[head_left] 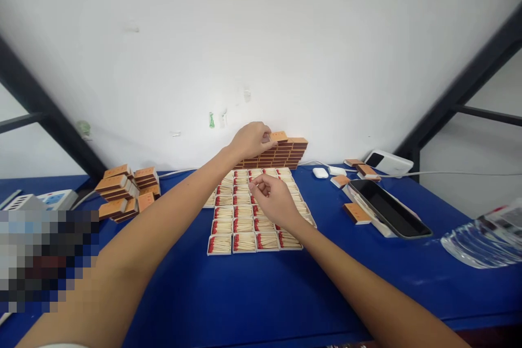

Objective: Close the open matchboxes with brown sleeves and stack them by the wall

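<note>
My left hand (252, 139) reaches to the back, its thumb and fingers closed on the end of an orange matchbox (279, 136). That matchbox is at the top of a wall of stacked matchboxes (296, 153); whether it rests fully on them I cannot tell. Lower and nearer, my right hand (276, 202) hovers over rows of open white matchbox trays (243, 242) filled with red-tipped matches. Its fingers are curled in, and nothing shows between them. Both forearms cover part of the trays and stack.
Piled matchboxes (118, 187) stand left on the blue table (228, 299). At right lie a phone (387, 206), loose matchboxes (356, 213), a white earphone case (320, 173), a white device with a dark screen (389, 163) and clear plastic (485, 236). A white wall rises behind.
</note>
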Demonstrator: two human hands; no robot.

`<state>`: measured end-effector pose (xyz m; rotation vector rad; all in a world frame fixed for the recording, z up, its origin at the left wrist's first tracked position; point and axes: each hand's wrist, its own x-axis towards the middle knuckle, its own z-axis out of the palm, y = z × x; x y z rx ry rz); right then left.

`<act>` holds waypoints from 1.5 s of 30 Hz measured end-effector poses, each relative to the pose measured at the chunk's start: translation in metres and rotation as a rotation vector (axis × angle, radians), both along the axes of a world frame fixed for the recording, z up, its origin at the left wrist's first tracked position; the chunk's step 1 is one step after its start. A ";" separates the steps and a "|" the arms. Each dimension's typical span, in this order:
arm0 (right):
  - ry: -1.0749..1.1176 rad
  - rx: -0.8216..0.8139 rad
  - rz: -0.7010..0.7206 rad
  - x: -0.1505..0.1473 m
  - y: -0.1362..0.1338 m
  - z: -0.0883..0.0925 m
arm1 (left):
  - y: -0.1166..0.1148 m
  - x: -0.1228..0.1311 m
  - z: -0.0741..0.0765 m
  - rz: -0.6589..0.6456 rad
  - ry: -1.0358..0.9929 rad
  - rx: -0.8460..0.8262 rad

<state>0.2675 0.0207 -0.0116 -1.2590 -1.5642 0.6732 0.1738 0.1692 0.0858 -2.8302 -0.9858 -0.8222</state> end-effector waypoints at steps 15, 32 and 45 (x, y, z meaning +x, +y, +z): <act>-0.139 0.000 0.037 -0.006 -0.010 0.006 | -0.002 0.082 0.008 0.010 0.157 0.040; -0.195 0.025 0.025 -0.004 -0.011 0.007 | -0.007 0.072 0.009 -0.037 0.242 0.073; -0.262 0.046 0.005 -0.003 -0.007 0.003 | -0.002 0.084 -0.001 0.052 0.175 0.083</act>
